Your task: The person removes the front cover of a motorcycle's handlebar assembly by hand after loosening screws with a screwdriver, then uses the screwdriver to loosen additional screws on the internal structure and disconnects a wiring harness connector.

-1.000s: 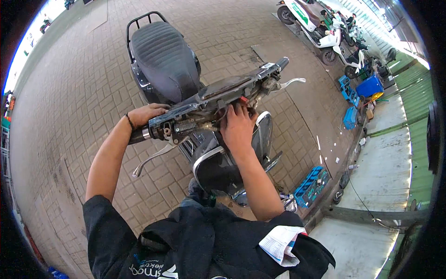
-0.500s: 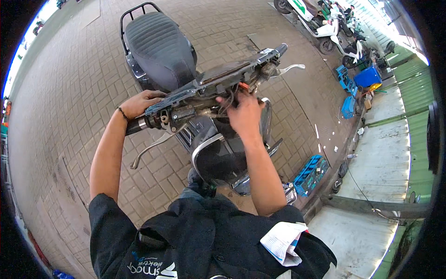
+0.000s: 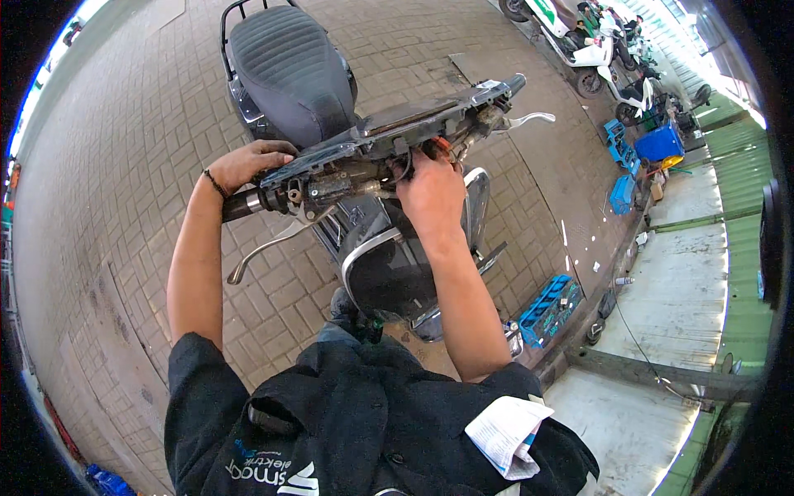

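Observation:
A dark scooter handlebar cover is tilted up over the bars, its underside toward me. My left hand is closed over the cover's left end, above the black grip. Reaching under the cover's middle, my right hand has its fingers curled in among dark wires, beside an orange connector. The fingertips are hidden, so what they pinch does not show. Silver brake levers stick out on the left and right.
The scooter's ribbed seat lies beyond the bars; its dark front panel is below them. An open blue toolbox sits at right on the paving. More blue boxes and parked white scooters stand farther right.
My right hand has pushed slightly deeper into the wiring, its spread fingers drawing together. My left hand keeps its hold on the cover's end. The whole view has shifted a little.

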Tool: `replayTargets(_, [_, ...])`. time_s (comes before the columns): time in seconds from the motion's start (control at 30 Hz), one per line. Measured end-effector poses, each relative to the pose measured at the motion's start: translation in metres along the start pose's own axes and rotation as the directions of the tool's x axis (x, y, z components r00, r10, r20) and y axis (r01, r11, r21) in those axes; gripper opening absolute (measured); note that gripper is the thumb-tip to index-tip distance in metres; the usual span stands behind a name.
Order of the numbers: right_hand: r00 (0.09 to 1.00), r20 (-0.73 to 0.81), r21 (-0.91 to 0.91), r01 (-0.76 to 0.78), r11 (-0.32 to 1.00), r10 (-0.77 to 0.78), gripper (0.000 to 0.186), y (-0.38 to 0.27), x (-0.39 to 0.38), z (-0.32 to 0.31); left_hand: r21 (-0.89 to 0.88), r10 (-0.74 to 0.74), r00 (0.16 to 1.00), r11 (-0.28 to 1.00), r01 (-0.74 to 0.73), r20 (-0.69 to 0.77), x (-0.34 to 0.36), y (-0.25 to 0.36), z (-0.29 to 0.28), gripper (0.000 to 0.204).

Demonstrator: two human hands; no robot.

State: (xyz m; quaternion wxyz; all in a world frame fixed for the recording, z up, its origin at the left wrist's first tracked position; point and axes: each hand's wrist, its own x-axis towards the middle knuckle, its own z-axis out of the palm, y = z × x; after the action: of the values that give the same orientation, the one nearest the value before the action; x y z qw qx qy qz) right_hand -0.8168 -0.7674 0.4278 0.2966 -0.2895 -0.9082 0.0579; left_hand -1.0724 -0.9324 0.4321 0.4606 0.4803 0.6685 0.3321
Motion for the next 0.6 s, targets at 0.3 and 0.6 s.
replayTargets(0.3, [0.996,-0.062,0.221,-0.042,0.974,0.057,0.029,0.000,-0.004,0.014,-0.006,-0.043,0.993,0.999,0.042,-0.106,-0.007,0.006,0.006,0.041])
replayTargets(0.6, [0.976,0.090,0.233,0.171,0.957,-0.197,0.029,0.019,-0.013,-0.003,-0.022,-0.104,0.989,0.995,0.102,-0.103,-0.007,0.005,0.000,0.044])
